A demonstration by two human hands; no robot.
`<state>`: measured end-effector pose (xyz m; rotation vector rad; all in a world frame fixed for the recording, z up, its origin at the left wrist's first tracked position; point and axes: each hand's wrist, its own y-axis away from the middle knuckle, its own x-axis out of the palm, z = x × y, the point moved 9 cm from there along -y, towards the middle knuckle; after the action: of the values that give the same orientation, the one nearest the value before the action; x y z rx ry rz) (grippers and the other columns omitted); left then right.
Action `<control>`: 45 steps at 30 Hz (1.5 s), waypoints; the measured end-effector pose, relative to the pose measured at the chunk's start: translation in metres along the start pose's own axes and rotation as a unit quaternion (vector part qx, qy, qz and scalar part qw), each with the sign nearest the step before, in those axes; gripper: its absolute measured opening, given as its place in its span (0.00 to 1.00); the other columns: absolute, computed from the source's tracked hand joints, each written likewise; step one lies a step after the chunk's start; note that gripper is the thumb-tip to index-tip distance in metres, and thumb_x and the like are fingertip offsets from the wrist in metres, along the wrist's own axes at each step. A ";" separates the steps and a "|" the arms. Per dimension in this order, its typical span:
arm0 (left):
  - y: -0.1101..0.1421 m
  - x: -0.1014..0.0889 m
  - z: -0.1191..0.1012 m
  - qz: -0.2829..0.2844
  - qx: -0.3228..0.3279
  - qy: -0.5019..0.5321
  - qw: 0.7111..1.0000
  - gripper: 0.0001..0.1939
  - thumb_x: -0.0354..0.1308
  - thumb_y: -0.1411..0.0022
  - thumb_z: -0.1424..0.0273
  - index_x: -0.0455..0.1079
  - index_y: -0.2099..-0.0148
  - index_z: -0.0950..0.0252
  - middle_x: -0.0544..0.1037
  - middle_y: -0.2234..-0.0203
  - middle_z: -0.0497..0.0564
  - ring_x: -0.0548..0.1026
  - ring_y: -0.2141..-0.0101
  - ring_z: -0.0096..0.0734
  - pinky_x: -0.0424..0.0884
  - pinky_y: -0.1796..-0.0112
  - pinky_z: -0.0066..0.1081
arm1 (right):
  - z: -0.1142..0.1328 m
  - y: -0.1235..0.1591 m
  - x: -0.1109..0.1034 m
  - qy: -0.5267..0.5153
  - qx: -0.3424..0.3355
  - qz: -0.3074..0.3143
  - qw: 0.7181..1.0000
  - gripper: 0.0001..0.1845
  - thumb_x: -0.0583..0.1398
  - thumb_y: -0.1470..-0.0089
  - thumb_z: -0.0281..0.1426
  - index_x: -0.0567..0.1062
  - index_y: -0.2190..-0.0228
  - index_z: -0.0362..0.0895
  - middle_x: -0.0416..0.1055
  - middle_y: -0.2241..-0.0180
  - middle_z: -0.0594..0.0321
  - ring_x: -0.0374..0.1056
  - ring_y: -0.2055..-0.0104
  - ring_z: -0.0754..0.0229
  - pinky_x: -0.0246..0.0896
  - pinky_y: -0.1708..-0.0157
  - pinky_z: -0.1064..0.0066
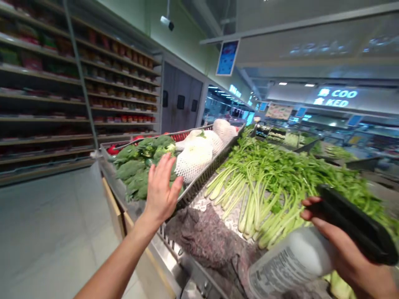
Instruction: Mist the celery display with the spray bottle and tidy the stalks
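Note:
My left hand (162,189) reaches over the broccoli (137,176) with its fingers stretched out and nothing in them. Whether it touches the broccoli, I cannot tell. Just past its fingertips lie pale vegetables in white foam netting (199,151). At the lower right my right hand (346,245) grips a spray bottle (289,261) with a white body and a black spray head, tilted over the display. Rows of leafy celery (249,187) spread behind the bottle. A crumpled grey-brown cloth (212,236) lies at the display's near edge, between my hands.
A black slatted divider (215,166) separates the broccoli side from the celery. Red produce (114,149) shows along the back of the left section. Stocked shelves (121,79) line the left wall, with tiled floor (59,224) before them. More vegetable bins (280,137) stand farther back.

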<state>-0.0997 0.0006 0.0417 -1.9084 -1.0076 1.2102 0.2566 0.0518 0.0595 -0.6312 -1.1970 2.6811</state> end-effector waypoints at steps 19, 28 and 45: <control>-0.005 0.159 -0.141 0.249 -0.009 0.437 0.864 0.24 0.40 0.42 0.60 0.55 0.46 0.66 0.59 0.47 0.56 0.56 0.47 0.35 0.50 0.47 0.40 | 0.016 -0.015 0.033 -0.026 0.074 -0.119 0.990 0.12 0.57 0.60 0.29 0.67 0.68 0.42 0.66 0.75 0.64 0.63 0.74 0.63 0.61 0.71 0.70; 0.034 0.196 -0.153 0.342 -0.010 0.456 0.821 0.25 0.45 0.50 0.52 0.64 0.58 0.66 0.72 0.66 0.51 0.69 0.62 0.40 0.67 0.63 0.35 | -0.016 -0.019 0.074 0.105 0.140 0.018 0.985 0.14 0.56 0.57 0.41 0.66 0.70 0.45 0.63 0.75 0.68 0.61 0.74 0.64 0.56 0.76 0.76; 0.020 0.178 -0.191 0.346 -0.075 0.543 0.762 0.20 0.53 0.52 0.63 0.61 0.54 0.57 0.71 0.66 0.44 0.70 0.63 0.30 0.66 0.66 0.24 | -0.015 0.015 0.038 0.057 0.059 -0.072 0.994 0.22 0.50 0.48 0.34 0.58 0.52 0.39 0.61 0.54 0.56 0.57 0.52 0.61 0.53 0.53 0.69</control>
<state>0.1316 0.1213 0.0185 -2.6320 0.2792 0.1120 0.2296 0.0623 0.0275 -0.6442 -1.0071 2.5358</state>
